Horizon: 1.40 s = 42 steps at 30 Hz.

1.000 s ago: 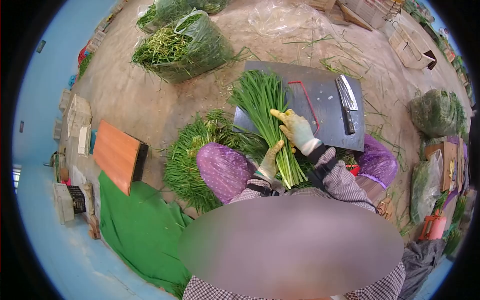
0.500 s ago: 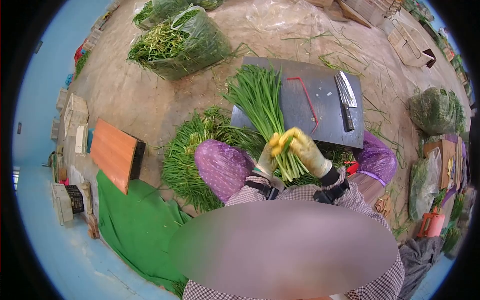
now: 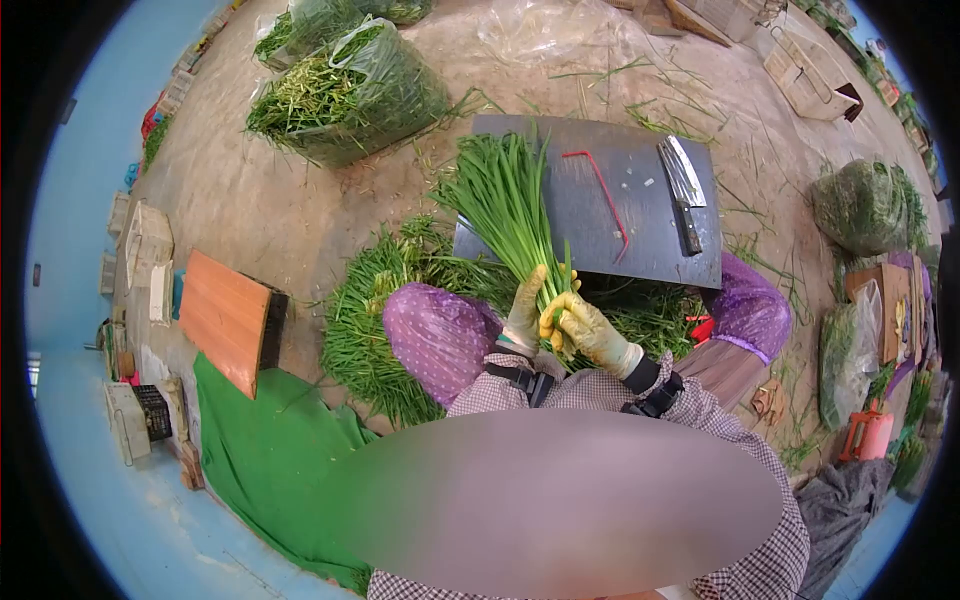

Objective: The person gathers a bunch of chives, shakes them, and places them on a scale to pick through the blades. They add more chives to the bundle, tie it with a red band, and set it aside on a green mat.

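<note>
A bundle of long green leafy stalks (image 3: 505,205) slants up and left over the left part of a dark board (image 3: 590,200). My left hand (image 3: 524,315), in a yellow and white glove, is wrapped round the bundle's lower part from the left. My right hand (image 3: 590,330), gloved alike, is closed at the stalk ends on the right, with a few stalks at its fingers. On the board lie a bent red strip (image 3: 603,195) and a knife (image 3: 684,190) with a dark handle. Loose stalks (image 3: 375,325) are heaped by my left knee.
Bags of greens stand at the upper left (image 3: 350,100) and right (image 3: 868,210). An orange-brown board (image 3: 222,318) leans on a dark crate at the left, beside a green cloth (image 3: 270,450). Something red (image 3: 703,328) lies near my right knee.
My right hand has moved down and left along the stalk ends, which it now mostly covers. My left hand is farther up the bundle's side. The whole view has shifted slightly.
</note>
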Available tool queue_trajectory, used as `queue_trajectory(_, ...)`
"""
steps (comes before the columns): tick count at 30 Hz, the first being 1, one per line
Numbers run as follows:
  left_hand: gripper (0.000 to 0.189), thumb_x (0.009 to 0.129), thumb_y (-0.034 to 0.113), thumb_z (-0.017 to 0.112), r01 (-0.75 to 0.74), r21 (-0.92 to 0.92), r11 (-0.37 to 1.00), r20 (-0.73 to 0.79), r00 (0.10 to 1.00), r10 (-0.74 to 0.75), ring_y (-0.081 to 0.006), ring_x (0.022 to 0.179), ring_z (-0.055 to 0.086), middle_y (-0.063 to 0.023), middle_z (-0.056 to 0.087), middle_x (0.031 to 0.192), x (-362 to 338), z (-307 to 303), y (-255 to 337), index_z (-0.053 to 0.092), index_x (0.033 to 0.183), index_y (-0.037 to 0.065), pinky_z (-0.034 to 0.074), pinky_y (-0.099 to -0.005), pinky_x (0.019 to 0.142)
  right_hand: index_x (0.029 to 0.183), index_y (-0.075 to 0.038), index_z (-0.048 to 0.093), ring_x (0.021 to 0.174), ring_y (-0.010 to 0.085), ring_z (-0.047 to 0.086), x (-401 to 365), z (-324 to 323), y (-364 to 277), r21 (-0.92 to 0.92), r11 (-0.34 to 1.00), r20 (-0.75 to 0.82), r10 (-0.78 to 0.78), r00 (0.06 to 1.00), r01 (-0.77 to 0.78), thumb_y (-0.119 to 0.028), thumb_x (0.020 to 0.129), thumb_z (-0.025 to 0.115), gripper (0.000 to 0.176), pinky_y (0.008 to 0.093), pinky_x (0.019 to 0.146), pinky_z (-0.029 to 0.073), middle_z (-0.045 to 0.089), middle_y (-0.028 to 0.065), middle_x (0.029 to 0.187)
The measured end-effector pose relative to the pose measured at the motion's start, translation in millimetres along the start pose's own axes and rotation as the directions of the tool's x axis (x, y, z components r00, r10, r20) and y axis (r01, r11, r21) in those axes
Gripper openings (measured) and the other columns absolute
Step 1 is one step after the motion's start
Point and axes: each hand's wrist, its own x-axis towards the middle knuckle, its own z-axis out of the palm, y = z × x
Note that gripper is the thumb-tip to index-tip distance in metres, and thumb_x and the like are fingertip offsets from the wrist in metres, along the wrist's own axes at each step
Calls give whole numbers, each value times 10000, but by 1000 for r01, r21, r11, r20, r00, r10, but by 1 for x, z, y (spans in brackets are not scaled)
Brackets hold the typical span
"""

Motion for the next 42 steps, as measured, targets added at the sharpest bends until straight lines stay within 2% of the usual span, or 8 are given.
queue_trajectory(5,271,943,243,678,-268,-121,956,-57,963,263,-232,998,680,-111,693,1006,4,18,20,642,1072,7,537,-402,1006,1054,-36,569,682,79,534,-28,-2,-20,-96,988,188,136,973,-119,-209,1063,442,215,227,633,468,622,44,906)
queue_trajectory(10,495,950,219,656,-443,-201,874,-67,896,439,-218,1058,666,-58,682,1023,4,30,44,483,1392,76,503,-445,1066,1131,-23,584,704,140,606,-72,-82,12,-201,929,-63,304,951,-310,-245,996,537,265,266,648,510,679,88,981)
queue_trajectory(14,530,948,252,663,-493,-179,852,-5,866,500,-201,1102,662,-45,689,1061,-2,47,55,472,1407,71,480,-453,1097,1326,-81,582,981,402,679,-92,-117,68,-995,99,8,54,999,3,-201,911,567,433,444,865,547,705,181,1107)
queue_trajectory(21,519,965,189,637,-429,-137,893,-54,903,426,-230,1025,678,-84,683,1066,2,17,45,446,1440,100,533,-457,1029,1001,-30,688,804,264,668,-7,-27,-43,-805,578,-161,-432,887,136,-151,959,582,166,350,750,526,679,138,909)
queue_trajectory(27,319,915,216,707,-398,3,918,-138,909,394,-245,1050,663,-105,677,1078,7,10,34,630,1148,12,548,-406,985,910,-55,703,786,329,657,29,-5,-8,-947,306,-170,-200,965,-103,-388,897,662,336,416,721,522,662,156,879)
queue_trajectory(30,329,912,220,712,-402,7,916,-163,903,398,-241,1049,660,-102,676,1074,5,7,33,628,1157,17,548,-403,982,895,-35,671,752,236,642,34,-11,24,-607,794,-328,-213,921,-32,-288,918,674,254,347,711,519,650,117,856)
queue_trajectory(34,329,914,207,703,-411,7,912,-161,899,407,-230,1019,659,-80,673,1057,8,-3,32,622,1180,31,554,-392,972,931,-23,611,772,88,538,33,-19,14,-56,996,-240,48,970,-63,-204,981,627,188,256,712,477,594,-4,855)
queue_trajectory(42,543,938,172,648,-597,-248,762,-17,790,613,-164,977,641,-54,640,1039,-4,29,65,442,1423,40,519,-369,1031,941,-52,639,776,226,635,-32,-56,9,-712,701,-42,19,999,-43,-249,920,651,199,364,710,509,654,79,891)
